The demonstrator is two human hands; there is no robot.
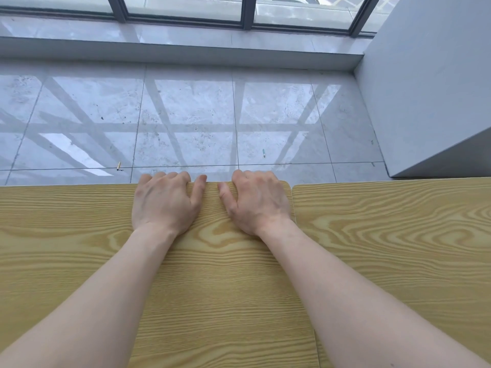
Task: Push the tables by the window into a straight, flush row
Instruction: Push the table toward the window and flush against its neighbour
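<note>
A light wood-grain table fills the lower left and middle of the head view. A second table of the same wood stands right beside it, with a thin seam between them; their far edges line up closely. My left hand and my right hand lie on the near table's far edge, close to its right corner. The fingers of both curl over the edge and the thumbs rest on top.
Beyond the tables lies a glossy grey tiled floor with two small bits of litter. A raised stone sill runs below the window. A white wall block stands at the right.
</note>
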